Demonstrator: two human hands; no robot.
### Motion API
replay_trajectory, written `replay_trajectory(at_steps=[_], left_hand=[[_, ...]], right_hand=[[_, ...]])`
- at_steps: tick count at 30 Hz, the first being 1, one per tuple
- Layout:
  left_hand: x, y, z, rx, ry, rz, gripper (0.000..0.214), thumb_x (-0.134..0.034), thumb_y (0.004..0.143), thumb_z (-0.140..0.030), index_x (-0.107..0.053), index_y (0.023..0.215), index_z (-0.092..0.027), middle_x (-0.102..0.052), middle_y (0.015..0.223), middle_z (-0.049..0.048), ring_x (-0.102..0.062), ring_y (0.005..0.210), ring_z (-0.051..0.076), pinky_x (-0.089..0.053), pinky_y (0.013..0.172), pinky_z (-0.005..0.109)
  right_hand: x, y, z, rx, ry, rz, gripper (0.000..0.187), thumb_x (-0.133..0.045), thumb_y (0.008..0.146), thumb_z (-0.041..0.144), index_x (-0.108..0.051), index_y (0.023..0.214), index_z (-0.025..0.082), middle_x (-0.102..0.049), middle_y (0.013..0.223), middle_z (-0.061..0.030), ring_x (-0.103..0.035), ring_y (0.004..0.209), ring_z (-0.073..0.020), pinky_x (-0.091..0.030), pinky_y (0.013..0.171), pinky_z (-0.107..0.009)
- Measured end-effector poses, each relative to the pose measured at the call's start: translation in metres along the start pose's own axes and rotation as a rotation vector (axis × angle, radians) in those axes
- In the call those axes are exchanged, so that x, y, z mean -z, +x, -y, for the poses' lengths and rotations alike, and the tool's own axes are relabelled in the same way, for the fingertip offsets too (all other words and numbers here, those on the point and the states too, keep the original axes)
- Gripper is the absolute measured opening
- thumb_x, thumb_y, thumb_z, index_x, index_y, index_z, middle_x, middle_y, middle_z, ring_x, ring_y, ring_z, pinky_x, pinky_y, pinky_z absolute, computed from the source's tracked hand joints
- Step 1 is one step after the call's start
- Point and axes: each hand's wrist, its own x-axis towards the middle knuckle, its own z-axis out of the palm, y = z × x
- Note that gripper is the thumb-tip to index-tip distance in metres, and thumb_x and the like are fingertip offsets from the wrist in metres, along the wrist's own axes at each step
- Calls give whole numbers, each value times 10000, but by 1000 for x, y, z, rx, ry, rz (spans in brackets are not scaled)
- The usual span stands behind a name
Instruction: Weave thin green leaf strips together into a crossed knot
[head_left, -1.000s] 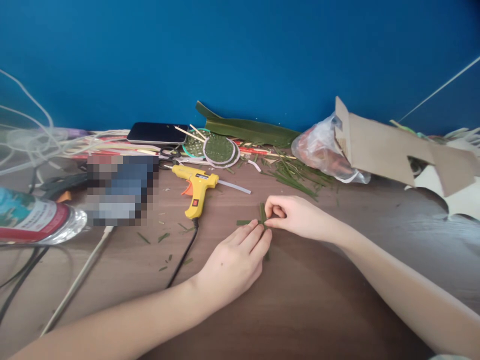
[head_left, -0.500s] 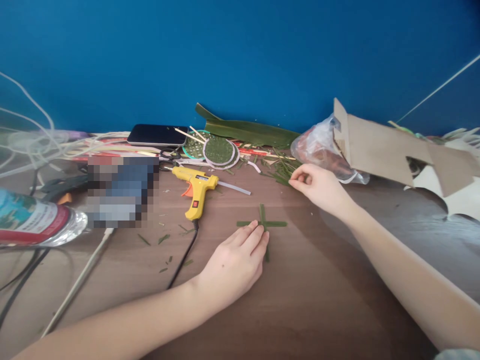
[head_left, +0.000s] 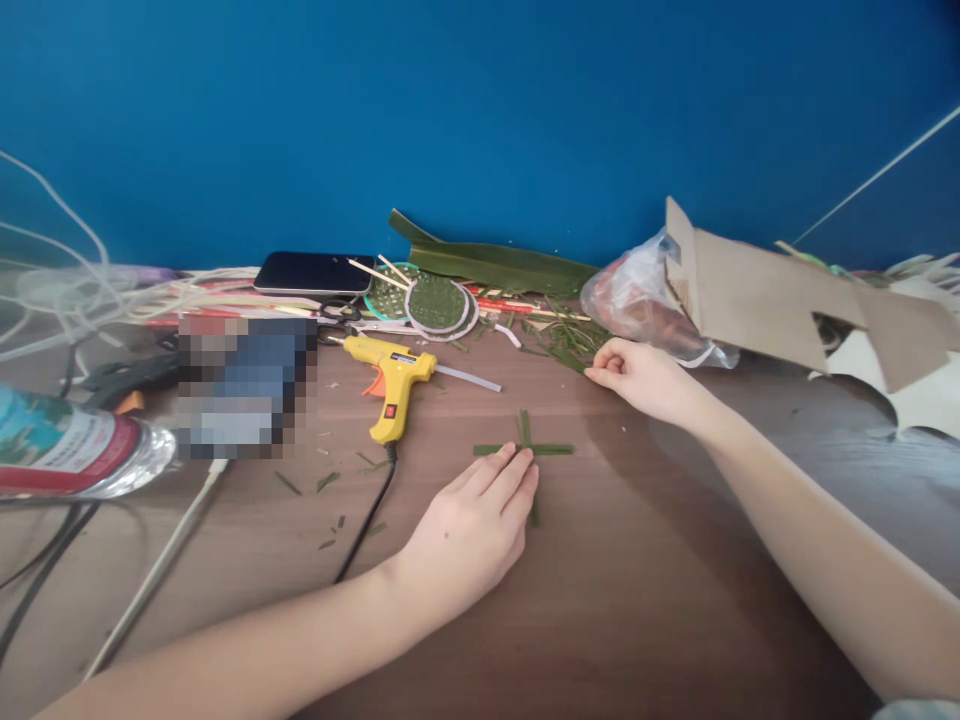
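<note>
On the brown table, green leaf strips (head_left: 553, 450) lie crossed over one another. My left hand (head_left: 480, 510) rests on them with its fingers stretched out flat and the fingertips on the crossing, so part of the strips is hidden. Further back to the right, my right hand (head_left: 637, 375) is closed in a pinch at the edge of a pile of loose leaf strips (head_left: 568, 345). The end of a leaf strip (head_left: 579, 366) meets its fingertips. To the left of the cross lies a yellow glue gun (head_left: 392, 380) with a glue stick (head_left: 469, 378) sticking out of its back.
Round woven pieces (head_left: 439, 305) and a long folded leaf (head_left: 502, 265) lie by the blue wall. A black phone (head_left: 313, 272) is left of them. Cardboard (head_left: 772, 290) and a plastic bag (head_left: 634, 290) stand at right, a bottle (head_left: 75, 440) at left. Cables cross the left side.
My right hand has shifted slightly right and down, still pinched by the leaf pile. My left hand stays on the crossed strips.
</note>
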Motion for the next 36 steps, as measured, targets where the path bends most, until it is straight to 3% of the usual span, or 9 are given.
replay_trajectory(at_steps=[19, 29, 36], left_hand=[[2, 0, 0, 0, 13, 5, 324, -400, 839, -116, -573, 1107, -63, -589, 1198, 119, -540, 1123, 251, -493, 929, 361], [0, 0, 1, -3, 12, -1, 322, -411, 838, -119, -573, 1110, -58, -586, 1203, 122, -535, 1129, 254, -489, 936, 365], [2, 0, 1, -11, 14, 4, 328, -406, 838, -116, -571, 1114, -55, -591, 1196, 121, -535, 1130, 254, -486, 941, 367]], right_hand=[[16, 0, -3, -18, 168, -27, 168, -556, 722, 340, -610, 679, 187, -601, 641, -24, -516, 586, -159, -382, 587, -300], [9, 7, -15, -63, 211, -70, 69, -572, 679, 249, -600, 698, 189, -636, 693, -24, -570, 609, -155, -425, 608, -282], [3, 8, -18, -59, 113, -98, 48, -570, 644, 155, -569, 668, 197, -624, 661, -4, -565, 571, -140, -429, 597, -275]])
